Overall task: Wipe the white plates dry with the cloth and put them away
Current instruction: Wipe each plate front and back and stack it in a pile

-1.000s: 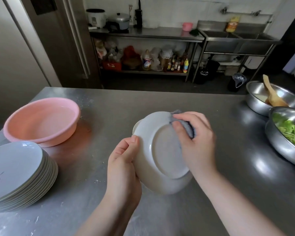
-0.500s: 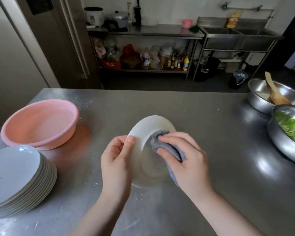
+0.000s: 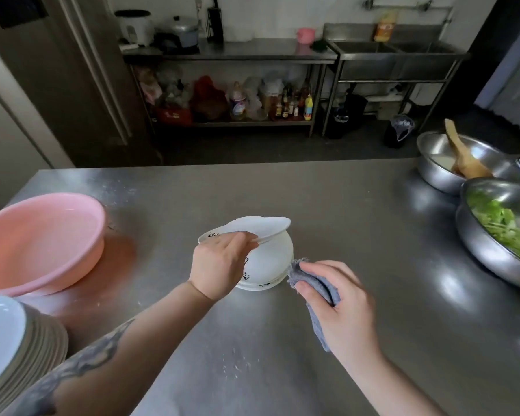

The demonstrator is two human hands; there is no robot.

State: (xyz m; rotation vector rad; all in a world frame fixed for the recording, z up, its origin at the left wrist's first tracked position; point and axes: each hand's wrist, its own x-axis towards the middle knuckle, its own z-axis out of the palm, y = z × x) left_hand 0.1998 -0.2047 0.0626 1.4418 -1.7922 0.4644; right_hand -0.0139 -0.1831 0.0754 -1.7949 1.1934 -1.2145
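My left hand (image 3: 219,264) grips a white plate (image 3: 261,226) by its near rim and holds it nearly flat just above a small stack of white plates (image 3: 267,265) in the middle of the steel table. My right hand (image 3: 339,298) holds the bunched grey cloth (image 3: 315,288) just right of that stack, apart from the plates. A taller stack of white plates (image 3: 9,343) stands at the table's near left corner.
A pink basin (image 3: 39,238) sits at the left of the steel table (image 3: 327,205). On the right stand a steel bowl with greens (image 3: 499,232) and a steel bowl with a wooden spatula (image 3: 460,163). Shelves and a sink line the far wall.
My right hand has taken the cloth off the plate and moved right. My left hand has turned the plate from upright to nearly flat and carried it over the small stack.
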